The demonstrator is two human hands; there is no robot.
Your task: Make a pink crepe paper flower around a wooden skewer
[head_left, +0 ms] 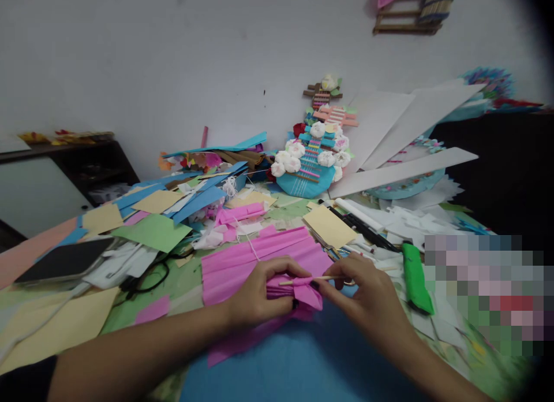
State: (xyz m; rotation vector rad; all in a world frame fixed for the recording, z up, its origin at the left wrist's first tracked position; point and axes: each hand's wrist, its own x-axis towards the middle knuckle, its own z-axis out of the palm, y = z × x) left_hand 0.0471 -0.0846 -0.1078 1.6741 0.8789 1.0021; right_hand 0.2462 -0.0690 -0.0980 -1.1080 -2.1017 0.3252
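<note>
My left hand (264, 292) is closed on a folded piece of pink crepe paper (308, 297), pinching it between thumb and fingers. A thin wooden stick (325, 278) lies across the top of that piece, with pink paper around its middle. The stick's right part is pinched in my right hand (357, 286). Under and behind my left hand spreads a larger pleated sheet of pink crepe paper (242, 262). Below my hands lies a sheet of blue paper (259, 367). My right hand's lower fingers are partly hidden.
Paper scraps cover the table, with a dark tablet-like slab (64, 260) and a black cable (149, 280) at left. A green pouch (415, 278) lies at right. A turquoise decoration with white paper flowers (309, 159) leans on the wall beside white boards (402, 171).
</note>
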